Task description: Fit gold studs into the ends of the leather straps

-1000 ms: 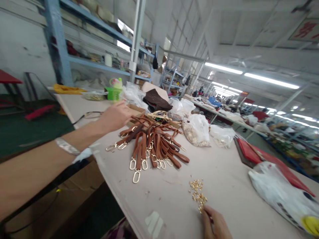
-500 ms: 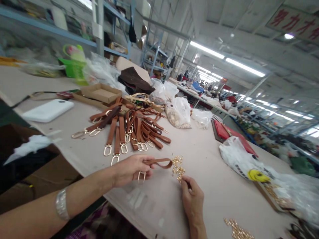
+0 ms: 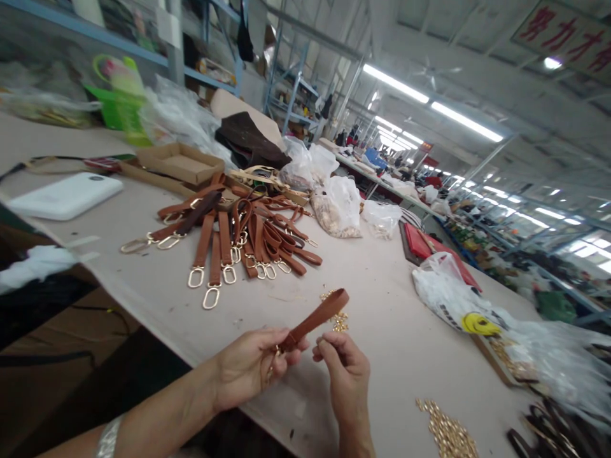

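My left hand is closed on a brown leather strap, whose looped end points up and to the right. A bit of gold metal hardware shows between the fingers at the strap's lower end. Close to the strap, my right hand has its thumb and fingertips pinched together; what is in the pinch, if anything, is too small to make out. Behind the strap lies a small scatter of gold rivets, partly hidden by it. Further back is a pile of brown straps with gold oval rings.
A second heap of gold rivets lies at the front right. A white power bank and a cardboard tray are at the left. Plastic bags stand behind the straps; a red folder lies to the right.
My right hand has come away from the rivets, moving left toward the strap. My left hand has turned, so the strap's loop now tilts upward. The view has shifted slightly.
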Tool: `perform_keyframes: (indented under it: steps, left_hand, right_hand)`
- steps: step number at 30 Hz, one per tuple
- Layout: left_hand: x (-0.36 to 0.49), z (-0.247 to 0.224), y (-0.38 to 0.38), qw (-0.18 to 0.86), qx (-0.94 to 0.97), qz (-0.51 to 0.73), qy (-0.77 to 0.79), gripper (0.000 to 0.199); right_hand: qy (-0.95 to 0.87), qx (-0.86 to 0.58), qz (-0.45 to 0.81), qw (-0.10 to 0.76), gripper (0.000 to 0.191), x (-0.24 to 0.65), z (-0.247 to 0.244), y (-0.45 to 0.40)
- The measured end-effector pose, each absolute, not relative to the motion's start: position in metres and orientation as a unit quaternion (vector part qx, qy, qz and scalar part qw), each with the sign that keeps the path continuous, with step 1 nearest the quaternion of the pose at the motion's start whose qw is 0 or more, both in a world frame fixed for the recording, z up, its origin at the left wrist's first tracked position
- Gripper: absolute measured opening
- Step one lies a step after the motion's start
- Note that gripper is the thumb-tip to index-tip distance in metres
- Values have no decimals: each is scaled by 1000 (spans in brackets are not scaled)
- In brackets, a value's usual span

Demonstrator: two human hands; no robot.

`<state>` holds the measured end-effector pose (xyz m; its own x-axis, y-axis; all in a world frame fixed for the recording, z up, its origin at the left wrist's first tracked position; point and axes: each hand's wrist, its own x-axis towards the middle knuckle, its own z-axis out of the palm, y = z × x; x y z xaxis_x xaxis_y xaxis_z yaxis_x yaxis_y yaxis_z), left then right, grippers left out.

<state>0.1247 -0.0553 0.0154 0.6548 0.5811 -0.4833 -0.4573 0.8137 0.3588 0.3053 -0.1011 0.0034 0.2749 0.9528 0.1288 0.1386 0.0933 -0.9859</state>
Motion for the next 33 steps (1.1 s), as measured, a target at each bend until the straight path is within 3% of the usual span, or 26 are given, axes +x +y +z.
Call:
perform_keyframes:
  steps: [3,8,13,20,27,33]
  left_hand:
    - [130,7,-63,889,118,293,332,11]
    - [134,3,-77,859,265,275,341,35]
    - [133,20,-90,836,387,211,326,21]
    - [130,16,-87,761,467,265,364,26]
    - [133,11,-95,755,516,290,283,28]
    - [133,19,-102,699,579,289,305,34]
  right_hand:
    - [-461,-556,388,573,18,289,6,-111]
    - [-430,-575,399,570,21,282,4,-120]
    - [-413,-585,412,564,23,287,2,-124]
    - [-386,-588,394,593,22,291,-4,-149]
    - [-387,-575,428,580,20,275,0,-154]
    - [-405,-592,421,555,18,275,2,-155]
